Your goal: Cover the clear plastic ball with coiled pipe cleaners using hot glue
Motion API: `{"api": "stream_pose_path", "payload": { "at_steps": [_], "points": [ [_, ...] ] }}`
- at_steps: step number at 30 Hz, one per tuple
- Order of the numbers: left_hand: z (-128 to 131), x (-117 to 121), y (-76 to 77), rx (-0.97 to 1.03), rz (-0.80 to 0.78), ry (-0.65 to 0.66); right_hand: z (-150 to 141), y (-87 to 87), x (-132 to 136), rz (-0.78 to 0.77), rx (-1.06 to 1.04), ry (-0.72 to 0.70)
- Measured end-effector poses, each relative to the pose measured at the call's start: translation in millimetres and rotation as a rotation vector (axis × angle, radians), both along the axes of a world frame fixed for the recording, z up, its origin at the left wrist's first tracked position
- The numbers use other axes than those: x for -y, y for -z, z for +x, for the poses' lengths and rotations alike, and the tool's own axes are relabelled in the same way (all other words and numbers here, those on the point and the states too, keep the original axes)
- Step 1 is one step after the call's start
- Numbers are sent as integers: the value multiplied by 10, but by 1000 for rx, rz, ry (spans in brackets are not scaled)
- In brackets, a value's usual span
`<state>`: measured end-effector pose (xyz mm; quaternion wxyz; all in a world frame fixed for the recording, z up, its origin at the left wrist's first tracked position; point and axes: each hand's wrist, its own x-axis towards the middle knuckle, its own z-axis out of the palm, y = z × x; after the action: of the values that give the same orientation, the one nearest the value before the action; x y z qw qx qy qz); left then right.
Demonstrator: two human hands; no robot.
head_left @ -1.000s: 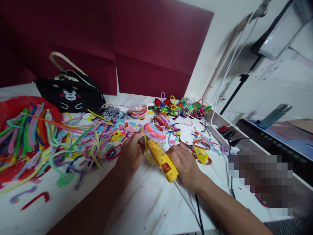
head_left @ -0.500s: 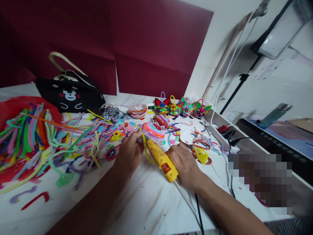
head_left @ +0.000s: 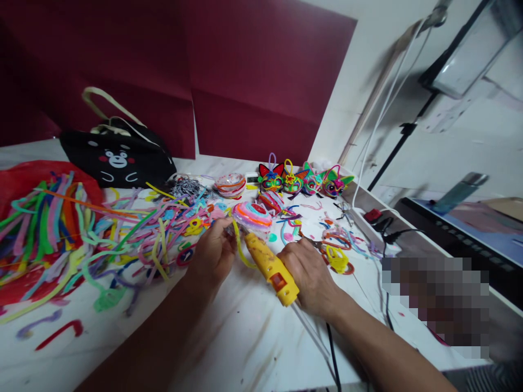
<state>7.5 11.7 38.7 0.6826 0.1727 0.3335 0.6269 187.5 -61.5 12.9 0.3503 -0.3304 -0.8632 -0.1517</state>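
My right hand (head_left: 306,275) is wrapped round a yellow hot glue gun (head_left: 272,269), with a glue stick and a black cord trailing from its rear. The gun's nozzle points at a round, clear piece banded with pink, orange and blue pipe cleaner (head_left: 252,215). My left hand (head_left: 214,253) is closed on the left side of that banded piece. From there a yellow pipe cleaner (head_left: 240,247) curves down beside the gun. Whether the nozzle touches the piece I cannot tell.
Loose pipe cleaners (head_left: 134,228) and a red bag (head_left: 87,179) of them spread leftward, below a black bag (head_left: 122,160). Several cat-face ornaments (head_left: 272,177) and a banded bowl (head_left: 230,186) stand behind. Orange-handled scissors (head_left: 347,267) lie right, near a power cord (head_left: 388,305).
My left hand has drifted slightly left with the banded piece and the yellow pipe cleaner. The glue gun and my right hand have barely moved.
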Motion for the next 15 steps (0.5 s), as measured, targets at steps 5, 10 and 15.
{"api": "stream_pose_path", "payload": {
  "at_steps": [5,10,15],
  "points": [
    [-18,6,-57,2,-36,-13,6,-14,6,-9,6,5],
    [-35,-7,-83,29,-46,-26,6,-27,7,8,2,1],
    [-46,-25,-106,43,-48,-30,11,-26,-2,19,4,-5]
  ]
}}
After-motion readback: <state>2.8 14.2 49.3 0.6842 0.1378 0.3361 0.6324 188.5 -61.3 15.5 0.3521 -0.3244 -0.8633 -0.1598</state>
